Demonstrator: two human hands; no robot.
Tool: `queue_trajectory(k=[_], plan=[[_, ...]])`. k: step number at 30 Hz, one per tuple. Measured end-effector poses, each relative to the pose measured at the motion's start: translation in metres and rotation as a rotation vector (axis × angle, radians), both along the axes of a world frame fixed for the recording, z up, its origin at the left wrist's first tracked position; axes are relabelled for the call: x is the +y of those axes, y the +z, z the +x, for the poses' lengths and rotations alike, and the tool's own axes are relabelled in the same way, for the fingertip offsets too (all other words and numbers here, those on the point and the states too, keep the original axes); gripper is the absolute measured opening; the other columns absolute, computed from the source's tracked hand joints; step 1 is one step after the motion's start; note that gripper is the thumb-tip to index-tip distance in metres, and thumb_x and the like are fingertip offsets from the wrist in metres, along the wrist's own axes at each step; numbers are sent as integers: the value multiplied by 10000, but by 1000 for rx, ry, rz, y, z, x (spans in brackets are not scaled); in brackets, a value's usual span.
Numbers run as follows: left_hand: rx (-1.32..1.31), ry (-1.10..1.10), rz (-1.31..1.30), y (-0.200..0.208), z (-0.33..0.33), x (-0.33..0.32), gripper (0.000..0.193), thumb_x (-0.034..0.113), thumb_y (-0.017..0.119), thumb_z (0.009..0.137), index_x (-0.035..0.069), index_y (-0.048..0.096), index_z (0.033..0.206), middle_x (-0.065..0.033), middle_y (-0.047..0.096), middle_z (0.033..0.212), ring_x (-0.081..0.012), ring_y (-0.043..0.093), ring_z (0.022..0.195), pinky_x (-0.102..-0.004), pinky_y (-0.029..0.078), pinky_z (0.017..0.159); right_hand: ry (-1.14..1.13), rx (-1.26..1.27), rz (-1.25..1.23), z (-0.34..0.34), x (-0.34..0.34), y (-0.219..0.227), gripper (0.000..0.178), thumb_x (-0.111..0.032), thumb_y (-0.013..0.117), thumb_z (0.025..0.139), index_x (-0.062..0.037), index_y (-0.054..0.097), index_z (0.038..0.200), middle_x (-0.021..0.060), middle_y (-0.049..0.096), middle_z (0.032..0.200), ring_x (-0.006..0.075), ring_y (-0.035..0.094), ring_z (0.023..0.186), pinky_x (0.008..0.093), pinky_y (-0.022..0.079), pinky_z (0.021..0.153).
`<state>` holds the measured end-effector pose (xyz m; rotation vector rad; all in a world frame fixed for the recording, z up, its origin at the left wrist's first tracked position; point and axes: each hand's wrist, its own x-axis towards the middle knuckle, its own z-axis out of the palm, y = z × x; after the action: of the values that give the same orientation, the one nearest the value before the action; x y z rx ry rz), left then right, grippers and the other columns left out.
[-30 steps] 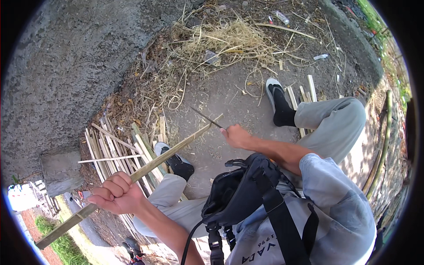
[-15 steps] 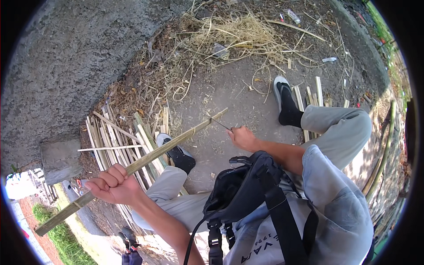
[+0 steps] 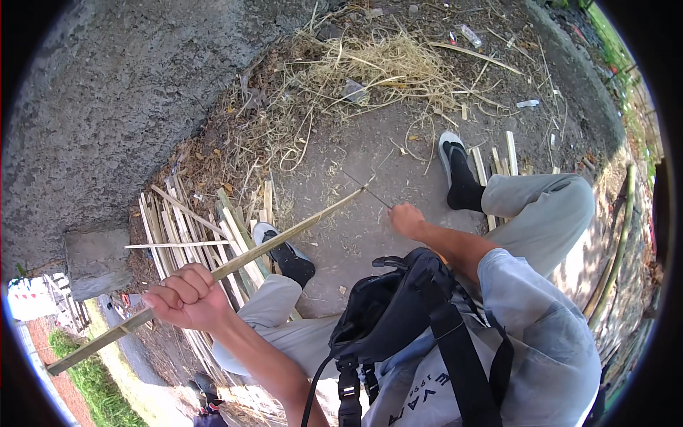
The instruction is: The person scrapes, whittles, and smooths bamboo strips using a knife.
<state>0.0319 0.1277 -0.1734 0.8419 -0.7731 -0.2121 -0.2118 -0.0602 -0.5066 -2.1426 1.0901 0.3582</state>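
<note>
My left hand (image 3: 186, 299) is wrapped around a long split bamboo strip (image 3: 292, 231). The strip slants from the lower left up to the middle, its far end over bare ground. In my right hand (image 3: 408, 220) is a thin dark-bladed knife (image 3: 376, 197), its handle mostly hidden by the fingers. Its blade crosses the strip at the far tip and points up and to the left. A thin pale shaving appears to stick out just beyond that tip.
Bamboo strips (image 3: 171, 235) lie in a pile beside my left foot, and several more (image 3: 511, 153) beside my right. A heap of curly shavings (image 3: 391, 64) lies ahead. A rough grey rock or wall surface (image 3: 128, 107) rises at left. A black bag (image 3: 384, 306) hangs at my front.
The knife has slid along the strip to its far tip as my right hand moved right. My left hand keeps its grip, and the strip's far end sits slightly lower.
</note>
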Motion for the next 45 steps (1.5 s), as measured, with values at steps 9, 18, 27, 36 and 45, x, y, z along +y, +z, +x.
queue_trajectory(k=[9, 18, 27, 36, 45], plan=[[88, 90, 1, -1, 1, 6, 492, 343, 398, 994, 183, 182, 582, 44, 150, 423, -79, 69, 377, -267, 100, 378, -119, -54, 4, -21, 5, -29, 455, -386, 433, 938, 2, 671, 923, 311, 622, 888, 465, 609, 893, 518, 486, 820], [159, 231, 37, 1, 7, 4, 489, 324, 416, 988, 187, 175, 584, 51, 139, 433, -82, 64, 383, -274, 113, 386, -67, 77, -28, -30, 2, -25, 429, -379, 451, 932, -11, 672, 940, 278, 626, 959, 436, 608, 940, 505, 486, 836], [189, 301, 83, 2, 4, 6, 499, 347, 417, 984, 185, 168, 583, 49, 135, 446, -87, 85, 387, -270, 133, 393, -52, 108, -83, -45, 3, -26, 421, -384, 451, 932, -28, 677, 919, 246, 638, 965, 413, 616, 945, 499, 493, 822], [259, 662, 97, -1, 11, 3, 442, 357, 435, 982, 153, 257, 633, 27, 208, 512, -99, 237, 437, -249, 244, 431, -90, 100, -96, -46, 5, -24, 437, -397, 461, 925, -22, 681, 878, 261, 641, 929, 420, 620, 925, 498, 494, 816], [243, 579, 122, -3, 9, 12, 393, 338, 441, 982, 150, 278, 678, 22, 247, 541, -97, 263, 474, -258, 288, 478, -269, -98, -65, -12, 12, 10, 501, -404, 491, 903, 50, 665, 783, 305, 619, 780, 474, 610, 810, 507, 499, 769]])
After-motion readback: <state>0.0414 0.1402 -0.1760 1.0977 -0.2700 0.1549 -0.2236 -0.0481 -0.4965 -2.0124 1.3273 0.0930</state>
